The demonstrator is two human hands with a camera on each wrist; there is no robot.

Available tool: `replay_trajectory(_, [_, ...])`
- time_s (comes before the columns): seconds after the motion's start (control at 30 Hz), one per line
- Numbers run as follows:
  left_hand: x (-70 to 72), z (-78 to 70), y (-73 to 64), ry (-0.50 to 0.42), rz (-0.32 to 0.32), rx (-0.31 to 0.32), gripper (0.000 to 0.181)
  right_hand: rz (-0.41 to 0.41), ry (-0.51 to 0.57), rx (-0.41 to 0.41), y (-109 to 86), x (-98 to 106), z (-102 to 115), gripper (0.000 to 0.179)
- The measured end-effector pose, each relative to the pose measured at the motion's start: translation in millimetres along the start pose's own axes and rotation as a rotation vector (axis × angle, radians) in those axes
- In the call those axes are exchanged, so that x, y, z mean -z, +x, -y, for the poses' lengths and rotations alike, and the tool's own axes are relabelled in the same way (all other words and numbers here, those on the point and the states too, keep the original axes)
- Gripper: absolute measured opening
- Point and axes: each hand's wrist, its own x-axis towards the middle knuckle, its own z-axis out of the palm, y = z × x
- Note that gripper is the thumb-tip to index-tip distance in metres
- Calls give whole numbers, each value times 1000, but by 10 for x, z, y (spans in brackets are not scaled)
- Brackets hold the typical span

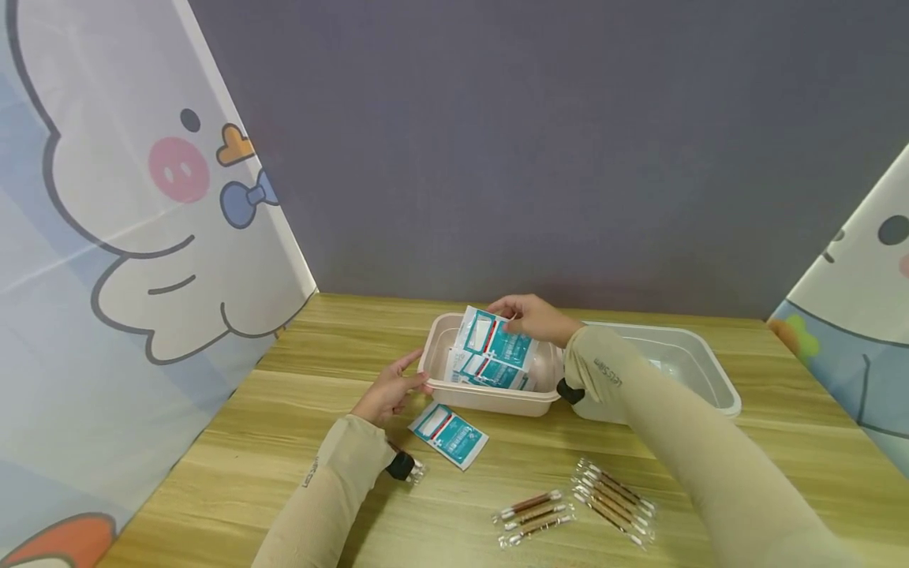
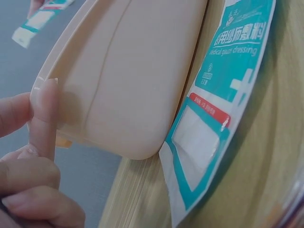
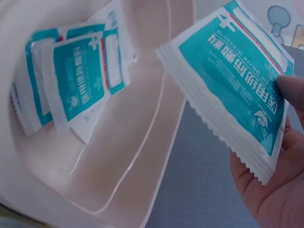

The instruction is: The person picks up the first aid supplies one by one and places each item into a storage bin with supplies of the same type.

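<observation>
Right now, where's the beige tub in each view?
Head: beige tub at table centre, left hand on its left wall.
Left wrist: fills upper middle, fingertip on rim.
Right wrist: left and bottom.
Shared landmark: the teal dressing packets inside it.

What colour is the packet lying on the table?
The packet is teal and white with a red stripe, clearest in the left wrist view.

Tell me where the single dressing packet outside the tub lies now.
In the head view the dressing packet lies flat on the wooden table, just in front of the beige tub, near the left hand.
</observation>
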Motion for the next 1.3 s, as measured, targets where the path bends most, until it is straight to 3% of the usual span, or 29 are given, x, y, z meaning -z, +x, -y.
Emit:
replay_trajectory(0.2, [3,2,-5,-8,4,1,57,4,-56,28,132,-20,-76,35])
replay_trajectory(0.47, [-15,-3,11,-15,11,1,57,34,-61,-8,257,-6,-100,35])
replay_trajectory(1.3, [1,-8,4,-28,10,2,55,111,-209,-14,397,-82,-256,34])
